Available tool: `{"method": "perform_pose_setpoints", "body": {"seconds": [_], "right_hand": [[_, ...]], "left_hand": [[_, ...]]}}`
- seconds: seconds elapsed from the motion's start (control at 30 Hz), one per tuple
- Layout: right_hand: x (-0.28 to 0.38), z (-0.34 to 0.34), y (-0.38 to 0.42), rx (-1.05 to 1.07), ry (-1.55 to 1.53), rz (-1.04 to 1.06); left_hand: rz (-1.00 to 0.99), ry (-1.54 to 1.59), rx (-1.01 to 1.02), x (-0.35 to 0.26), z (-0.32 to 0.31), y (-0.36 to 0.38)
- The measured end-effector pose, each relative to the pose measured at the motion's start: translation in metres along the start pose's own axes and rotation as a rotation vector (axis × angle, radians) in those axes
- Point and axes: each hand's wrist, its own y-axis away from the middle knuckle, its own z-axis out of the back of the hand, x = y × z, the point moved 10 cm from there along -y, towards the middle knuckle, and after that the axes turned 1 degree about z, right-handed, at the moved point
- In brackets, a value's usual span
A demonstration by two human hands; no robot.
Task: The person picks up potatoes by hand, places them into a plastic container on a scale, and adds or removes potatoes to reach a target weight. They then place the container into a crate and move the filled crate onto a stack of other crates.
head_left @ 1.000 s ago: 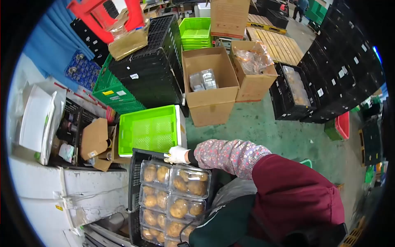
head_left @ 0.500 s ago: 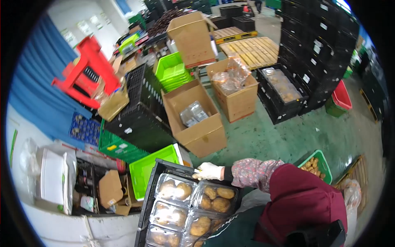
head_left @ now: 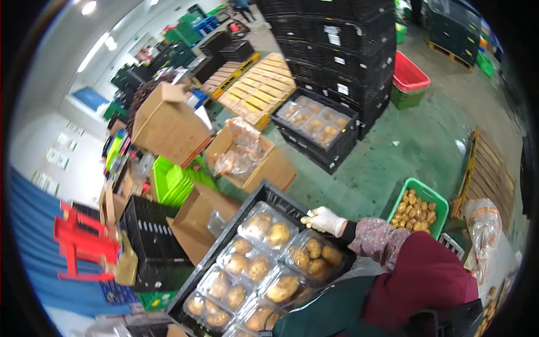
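My right hand (head_left: 324, 221), in a white glove with a dark cuff and flowered oversleeve, has its fingers wrapped over the rim at one short end of a black plastic crate (head_left: 193, 279). The crate is tilted in view, close in front of my dark green apron. Inside lie several clear plastic clamshell boxes (head_left: 245, 259) of potatoes, side by side in rows. My apron and sleeve hide part of the crate's near side. My left hand is out of view.
A black crate (head_left: 306, 141) of potato boxes stands ahead beside tall stacked black crates (head_left: 337, 56). Open cardboard boxes (head_left: 252, 160) lie beyond my crate. To the right are a green basket (head_left: 439, 212) of loose potatoes and a wooden pallet (head_left: 485, 174). A red stool (head_left: 84, 244) is at left.
My view has swung to the right. The crate has moved with me and more of its potato boxes show. My right hand keeps its grip on the rim.
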Motion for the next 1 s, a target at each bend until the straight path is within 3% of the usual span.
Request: {"method": "perform_pose_setpoints", "body": {"seconds": [0.07, 0.17, 0.3, 0.43, 0.57, 0.73, 0.77, 0.83, 0.87, 1.0], "right_hand": [[0.020, 0.068, 0.006, -0.102, -0.022, -0.050], [0.033, 0.162, 0.011, -0.249, -0.149, -0.081], [0.047, 0.264, 0.047, -0.551, -0.261, 0.021], [0.026, 0.334, 0.074, -0.773, -0.431, 0.072], [0.010, 0.372, 0.090, -1.022, -0.557, 0.093], [-0.005, 0.385, 0.053, -1.250, -0.711, 0.097], [-0.010, 0.387, 0.038, -1.293, -0.721, 0.050], [-0.003, 0.386, 0.004, -1.407, -0.778, 0.011], [0.006, 0.382, -0.013, -1.442, -0.773, -0.009], [0.021, 0.389, -0.100, -1.486, -0.887, -0.084]], "left_hand": [[-0.002, -0.113, 0.084, -0.040, -0.083, -0.006], [-0.161, -0.184, 0.320, -0.073, -0.221, -0.054], [-0.306, -0.275, 0.545, -0.133, -0.416, -0.049], [-0.262, -0.328, 0.757, -0.165, -0.599, -0.030], [-0.358, -0.332, 1.003, -0.187, -0.777, 0.000], [-0.307, -0.490, 1.325, -0.181, -0.983, 0.031], [-0.296, -0.525, 1.333, -0.178, -1.024, 0.030], [-0.470, -0.670, 1.344, -0.190, -1.107, 0.037], [-0.329, -0.594, 1.412, -0.191, -1.134, 0.042], [-0.327, -0.759, 1.434, -0.196, -1.270, 0.016]]}}
